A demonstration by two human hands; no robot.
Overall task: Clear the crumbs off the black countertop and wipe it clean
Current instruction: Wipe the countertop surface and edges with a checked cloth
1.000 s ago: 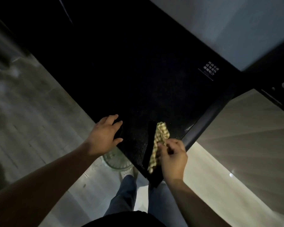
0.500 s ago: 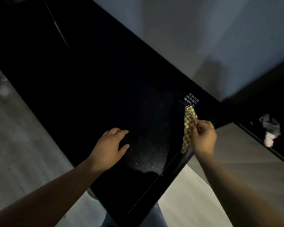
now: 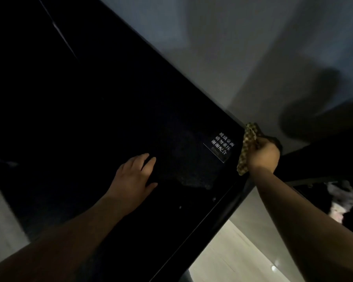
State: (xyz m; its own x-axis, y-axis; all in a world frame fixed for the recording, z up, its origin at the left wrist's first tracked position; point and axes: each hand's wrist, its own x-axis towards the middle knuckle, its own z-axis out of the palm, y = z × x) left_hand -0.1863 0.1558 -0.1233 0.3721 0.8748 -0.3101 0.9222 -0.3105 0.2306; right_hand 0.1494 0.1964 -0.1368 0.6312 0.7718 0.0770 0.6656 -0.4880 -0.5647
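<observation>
The black countertop (image 3: 90,119) fills most of the view, glossy and dark, with faint pale specks near its right end. My left hand (image 3: 134,177) rests flat on it, fingers straight. My right hand (image 3: 263,154) grips a yellow-and-brown checked cloth (image 3: 247,143) at the counter's far right corner, where the top meets the wall. The cloth hangs partly over the right edge. A small white printed label (image 3: 222,144) sits on the top just left of the cloth.
A pale grey wall (image 3: 232,47) runs along the counter's far side. Light floor (image 3: 232,251) shows below the right edge. A dark surface with a pale crumpled object (image 3: 339,200) lies at the right.
My right hand has slid the cloth along the right edge from the near corner to the far corner by the wall. My left hand has shifted forward on the counter.
</observation>
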